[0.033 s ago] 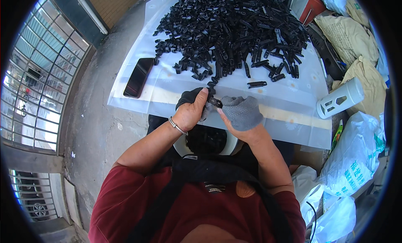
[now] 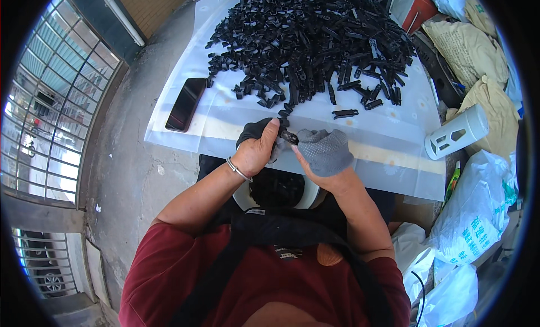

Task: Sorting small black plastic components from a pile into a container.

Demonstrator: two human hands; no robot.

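— Grey glove covers your right hand [image 2: 326,152]; where are both hands?

— Both forearms come up from below and bend inward. The hands meet at the near edge of the table [image 2: 394,147], above a white bowl [image 2: 312,198] with black pieces inside.

— And the grip?

— Your left hand [image 2: 256,149] holds a dark cloth, thumb stretched out. Both hands are closed on one small black clip [image 2: 289,137], pinched between the fingertips. The big pile [image 2: 309,40] lies just beyond.

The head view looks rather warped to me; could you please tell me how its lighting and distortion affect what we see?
Head view: bright daylight whitens the table cover; fisheye bends the window grille and blackens the corners; the hands and the small black part stay sharp.
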